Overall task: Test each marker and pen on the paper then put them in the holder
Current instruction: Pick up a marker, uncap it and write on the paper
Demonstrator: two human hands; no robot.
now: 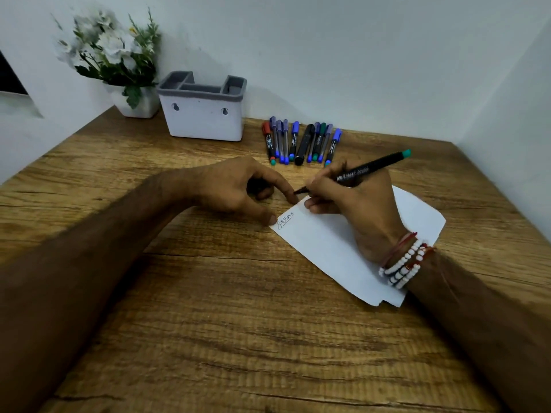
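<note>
On the wooden tabletop point(238, 308), the right hand point(354, 204) is clamped on a black marker point(369, 168) with a green end, its tip hidden behind the fingers at the paper's point(328, 248) far corner. The left hand point(235, 189) is curled, fingertips pinning the paper's edge beside a scribbled, unreadable word. Behind lie a row of markers and pens point(301, 141), the empty holder point(202, 111), and a flower pot point(137, 99).

I get soft, even indoor light with no glare. The hands cast only faint shadows on the wooden table point(238, 323). My wide lens bends the table's edges and stretches both forearms near the frame borders. The flowers point(110, 46) at far left look smeared and soft.
</note>
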